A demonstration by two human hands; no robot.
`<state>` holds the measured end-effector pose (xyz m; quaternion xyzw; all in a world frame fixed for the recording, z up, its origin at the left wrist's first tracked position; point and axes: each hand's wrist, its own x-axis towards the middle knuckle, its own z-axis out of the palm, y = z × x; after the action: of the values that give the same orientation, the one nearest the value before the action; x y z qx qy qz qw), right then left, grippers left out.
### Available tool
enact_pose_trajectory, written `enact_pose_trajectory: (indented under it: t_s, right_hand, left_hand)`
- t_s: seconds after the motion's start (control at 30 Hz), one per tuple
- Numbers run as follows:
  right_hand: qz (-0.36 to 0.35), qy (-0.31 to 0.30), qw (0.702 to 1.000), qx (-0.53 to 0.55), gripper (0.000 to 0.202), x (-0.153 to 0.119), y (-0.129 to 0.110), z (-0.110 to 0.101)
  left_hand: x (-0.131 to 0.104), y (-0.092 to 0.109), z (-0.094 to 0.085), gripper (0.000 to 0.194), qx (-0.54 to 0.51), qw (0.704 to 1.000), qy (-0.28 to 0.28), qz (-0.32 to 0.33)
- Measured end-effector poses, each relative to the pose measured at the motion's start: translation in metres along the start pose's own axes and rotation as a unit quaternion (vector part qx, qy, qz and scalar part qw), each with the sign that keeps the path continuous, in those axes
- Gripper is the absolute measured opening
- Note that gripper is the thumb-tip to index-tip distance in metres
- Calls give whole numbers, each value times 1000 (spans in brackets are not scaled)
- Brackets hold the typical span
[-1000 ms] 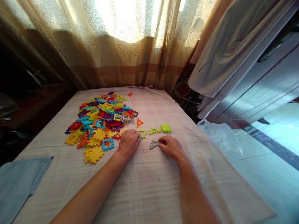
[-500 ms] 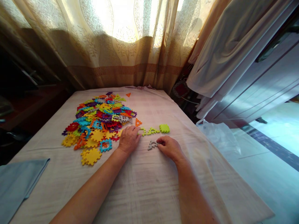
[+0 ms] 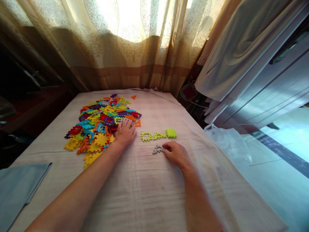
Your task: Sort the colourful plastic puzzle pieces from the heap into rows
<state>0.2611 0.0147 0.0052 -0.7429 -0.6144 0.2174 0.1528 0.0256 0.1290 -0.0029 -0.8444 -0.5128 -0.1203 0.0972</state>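
Note:
My left hand (image 3: 126, 131) lies with fingers spread over the right edge of a heap of colourful toothed plastic building pieces (image 3: 106, 112). Under its fingertips a grey piece partly shows. My right hand (image 3: 175, 152) pinches the right end of a grey arched building piece (image 3: 158, 149) on the cloth. Just beyond it is a row of lime-green pieces: a square frame (image 3: 146, 137), an arched triangular piece (image 3: 159, 135) and a solid square (image 3: 171, 133). An orange triangular piece (image 3: 137, 123) sits beside the heap, near my left fingers.
A pale cloth (image 3: 154, 193) covers the table. Folded blue fabric (image 3: 21, 183) lies at the left front corner. A small orange triangle (image 3: 133, 97) rests near the far edge. Curtains (image 3: 130, 58) hang behind, and a clear plastic bag (image 3: 227, 143) is off the right side.
My left hand has moved left and away from me, from beside the green frame onto the heap, and its fingers have spread. My right hand stays on the grey arched piece.

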Motion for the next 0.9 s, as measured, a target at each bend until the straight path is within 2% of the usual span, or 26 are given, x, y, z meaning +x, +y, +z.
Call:
enact_pose_trajectory:
  t_s: [0.1, 0.23, 0.3, 0.4, 0.53, 0.67, 0.77, 0.9]
  right_hand:
    - [-6, 5, 1000, -9, 24, 0, 0, 1]
    - [-10, 10, 1000, -17, 24, -1, -2, 4]
    - [-18, 13, 1000, -18, 24, -2, -4, 6]
    - [-35, 15, 999, -21, 25, -2, -4, 9]
    - [-53, 15, 998, 6, 27, 1, 2, 10]
    - [-48, 16, 996, 75, 28, 5, 10, 10]
    - [-44, 29, 996, 66, 26, 7, 11, 12]
    - [-49, 45, 997, 39, 27, 8, 11, 16]
  left_hand:
    - [-29, 8, -5, 40, -24, 999, 26, 6]
    - [-82, 13, -14, 39, -60, 995, 49, 64]
    - [-105, 7, -19, 35, -67, 993, 53, 82]
    - [-127, -14, -26, 30, -68, 993, 68, 66]
    - [-142, -52, -34, 28, -68, 992, 101, 15]
    - [-152, -83, -37, 29, -43, 981, 165, -93]
    - [-154, -92, -33, 31, -41, 973, 177, -141]
    - [-147, -91, -24, 40, -34, 975, 151, -159]
